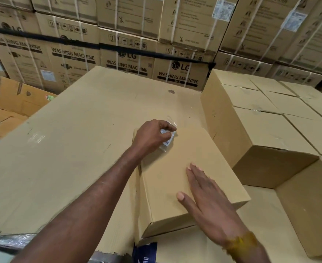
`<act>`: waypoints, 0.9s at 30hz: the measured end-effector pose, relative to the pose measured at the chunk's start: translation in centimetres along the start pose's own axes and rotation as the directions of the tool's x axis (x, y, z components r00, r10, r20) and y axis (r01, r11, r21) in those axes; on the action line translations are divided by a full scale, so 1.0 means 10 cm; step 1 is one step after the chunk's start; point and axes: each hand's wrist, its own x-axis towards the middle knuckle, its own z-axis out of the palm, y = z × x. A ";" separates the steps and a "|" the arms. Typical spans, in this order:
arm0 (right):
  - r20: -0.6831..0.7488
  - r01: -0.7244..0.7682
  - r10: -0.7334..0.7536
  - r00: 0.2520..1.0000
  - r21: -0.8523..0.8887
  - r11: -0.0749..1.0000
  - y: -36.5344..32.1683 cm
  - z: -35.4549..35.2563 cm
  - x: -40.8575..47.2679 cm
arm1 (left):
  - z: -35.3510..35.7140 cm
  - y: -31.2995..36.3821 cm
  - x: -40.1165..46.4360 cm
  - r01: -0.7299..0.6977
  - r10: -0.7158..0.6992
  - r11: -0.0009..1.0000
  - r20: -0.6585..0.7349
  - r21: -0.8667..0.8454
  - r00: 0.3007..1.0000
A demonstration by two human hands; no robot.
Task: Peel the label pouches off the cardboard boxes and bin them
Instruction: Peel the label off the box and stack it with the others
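A person looked down at a small cardboard box (184, 179) that lay on a broad sheet of flat cardboard (71, 149), which served as the work surface. Two bare arms reached in from the lower edge of the view.

The left hand (152, 136) was at the far left corner of the small box's top. Its fingers were curled round a clear plastic label pouch (168, 138) and gripped it. The pouch was crumpled, with a white slip and a barcode showing inside it. Part of the pouch stuck out past the knuckles, and its lower edge lay against the box top. Whether it was stuck there could not be told.

The right hand (209, 198) lay flat on the near right part of the same box top, palm down, fingers straight and together, thumb spread to the left. It held nothing. A yellow thread band (241, 243) circled that wrist.

To the right stood a block of taped cardboard boxes (270, 114), taller than the small box and just beside it. Behind everything rose a wall of stacked washing machine cartons (129, 54), bound with white straps and crossed by a black band. At the left, an opened, flattened carton (17, 103) lay on the floor.
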 end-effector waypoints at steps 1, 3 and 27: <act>0.022 -0.006 0.007 1.000 -0.008 1.000 0.01 -0.02 -0.05 | 0.00 0.00 0.01 -0.001 0.001 1.000 0.001 -0.003 1.000; 0.051 -0.014 0.015 0.999 -0.017 1.000 0.03 -0.07 0.05 | -0.01 0.00 0.02 -0.007 0.007 1.000 -0.002 0.020 1.000; -0.009 0.061 -0.061 0.998 -0.017 0.998 -0.11 -0.06 0.61 | -0.02 -0.01 -0.01 0.003 -0.003 1.000 0.008 0.011 1.000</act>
